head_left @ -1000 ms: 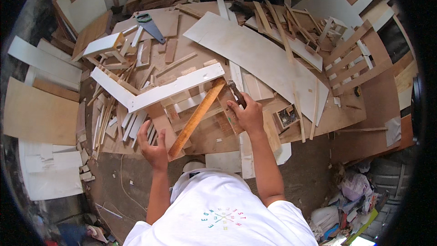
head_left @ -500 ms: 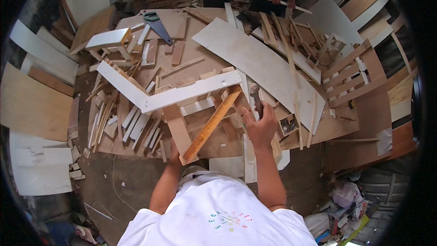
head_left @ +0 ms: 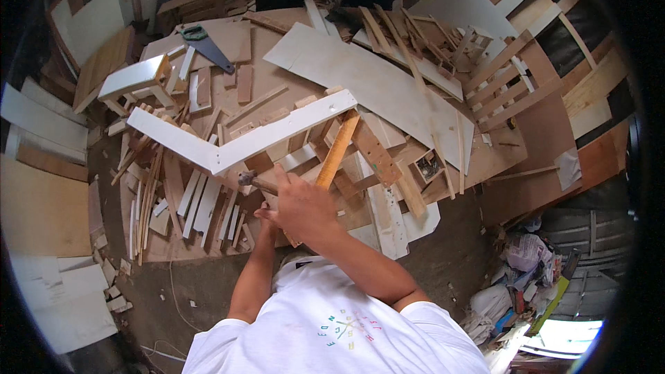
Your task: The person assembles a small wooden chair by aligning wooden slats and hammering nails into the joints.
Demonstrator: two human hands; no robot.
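Observation:
My right hand [head_left: 308,209] grips a hammer [head_left: 264,184] by its handle, its metal head pointing left, just above my left hand. My left hand [head_left: 264,220] is at the near end of a wooden frame, fingers closed and partly hidden behind my right hand, so what they hold cannot be made out. Two white boards [head_left: 284,131] meet at an angle along the frame's top. A yellow-orange wood strip [head_left: 338,149] slants down from its right end, its lower part covered by my right hand. Beside that strip lies a brown plank [head_left: 376,154] with small holes.
A handsaw [head_left: 210,50] lies at the far left beside a small white-topped stool [head_left: 136,80]. A large white panel [head_left: 367,86] crosses the table's right side. A small box of nails [head_left: 425,166] sits near the right edge. Wood offcuts [head_left: 201,201] cover the left. Two people stand at the far side.
My right hand has swung left and nearer with the hammer, from right of the frame to above my left hand. The view has shifted, so the table sits further left.

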